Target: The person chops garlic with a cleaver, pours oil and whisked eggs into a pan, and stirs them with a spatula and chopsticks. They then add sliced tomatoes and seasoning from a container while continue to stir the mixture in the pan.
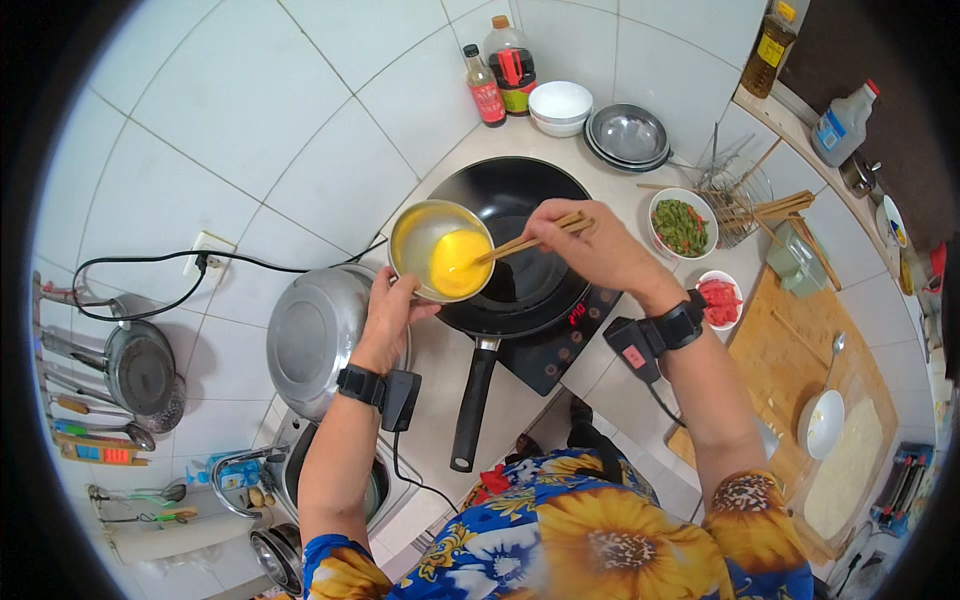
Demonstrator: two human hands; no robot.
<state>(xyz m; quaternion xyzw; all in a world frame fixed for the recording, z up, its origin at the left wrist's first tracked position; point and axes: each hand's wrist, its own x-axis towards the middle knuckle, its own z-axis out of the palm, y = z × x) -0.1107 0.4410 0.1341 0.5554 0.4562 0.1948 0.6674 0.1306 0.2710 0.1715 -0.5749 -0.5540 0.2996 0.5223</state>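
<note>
My left hand (392,309) grips the rim of a metal bowl (411,238), tilted over the left part of a black wok (544,296). Yellow beaten egg (457,264) lies pooled in the bowl's lower right side. With my right hand (592,244) I hold wooden chopsticks (525,244), their tips dipped in the egg. The wok rests on an induction cooker (555,360) with a lit red display, and its black handle (474,409) points towards me. A little dark, shiny liquid shows at the wok's bottom. Both wrists wear black straps with cabled boxes.
Right of the wok stand a bowl of chopped green peppers (679,225) and a bowl of red pieces (718,301), beside a wooden board (787,330). Stacked metal bowls (630,133) and sauce bottles (510,67) stand behind. An upturned metal basin (311,341) sits left, near the sink (382,495).
</note>
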